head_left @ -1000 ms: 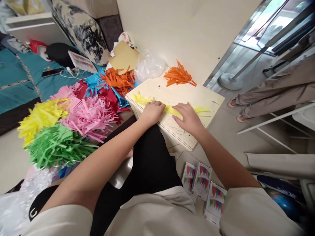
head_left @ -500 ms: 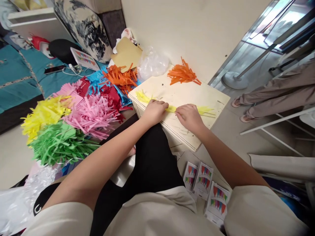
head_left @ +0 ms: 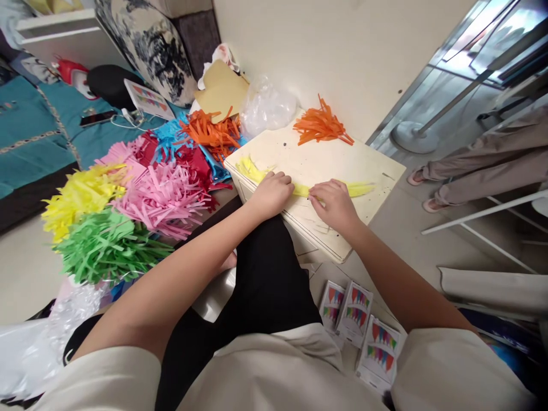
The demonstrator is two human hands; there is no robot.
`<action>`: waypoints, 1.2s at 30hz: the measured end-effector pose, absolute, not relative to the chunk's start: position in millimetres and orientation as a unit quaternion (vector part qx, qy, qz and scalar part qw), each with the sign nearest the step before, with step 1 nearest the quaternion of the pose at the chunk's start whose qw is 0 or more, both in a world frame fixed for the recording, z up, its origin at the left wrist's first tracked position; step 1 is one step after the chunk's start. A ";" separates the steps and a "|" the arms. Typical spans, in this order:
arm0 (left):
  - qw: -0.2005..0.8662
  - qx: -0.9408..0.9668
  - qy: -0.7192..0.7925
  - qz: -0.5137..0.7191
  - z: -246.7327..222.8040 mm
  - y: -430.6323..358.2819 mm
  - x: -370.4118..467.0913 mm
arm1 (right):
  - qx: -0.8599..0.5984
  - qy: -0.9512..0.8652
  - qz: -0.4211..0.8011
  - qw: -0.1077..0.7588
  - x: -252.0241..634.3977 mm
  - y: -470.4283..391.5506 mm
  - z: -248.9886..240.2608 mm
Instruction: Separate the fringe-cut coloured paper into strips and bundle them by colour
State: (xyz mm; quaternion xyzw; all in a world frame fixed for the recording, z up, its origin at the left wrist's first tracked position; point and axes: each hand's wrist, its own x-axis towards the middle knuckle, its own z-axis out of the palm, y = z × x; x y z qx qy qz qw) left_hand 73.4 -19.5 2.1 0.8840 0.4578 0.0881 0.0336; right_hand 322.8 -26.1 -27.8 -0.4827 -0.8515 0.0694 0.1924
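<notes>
One tabletop (head_left: 338, 162) bears one yellow bundle (head_left: 301, 189), one orange bundle (head_left: 321, 125).

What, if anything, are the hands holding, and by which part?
The yellow strips, near their middle: the right hand appears to pinch them; whether the left hand grips or presses is hidden.

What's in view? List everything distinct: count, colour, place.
table: 1, cream, centre
fringed paper: 1, yellow, across table
tassel: 1, orange, table's far side
fringe piles: several, yellow, green, pink, red, blue, orange, left of table
plastic bag: 1, clear, beyond table
phone: 1, dark, on teal cloth
cushion: 1, black-white, upper left
boxes: 4, white, three lower right, one on teal cloth
other person's legs: 2, beige-trousered, right
left hand: 1, bare, on fringed paper
right hand: 1, bare, at fringed paper
</notes>
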 end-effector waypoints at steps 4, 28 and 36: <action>0.062 0.886 0.452 0.088 -0.3 -16.8 68.4 | -0.490 -0.841 0.093 0.210 324.2 -26.5 -28.5; 0.173 0.790 0.572 0.134 -13.7 10.8 65.7 | -0.593 -0.789 0.066 0.149 327.0 0.6 -40.0; 0.147 0.777 0.602 0.107 -15.5 9.3 71.0 | -0.593 -0.800 0.038 0.084 318.0 -2.4 -30.2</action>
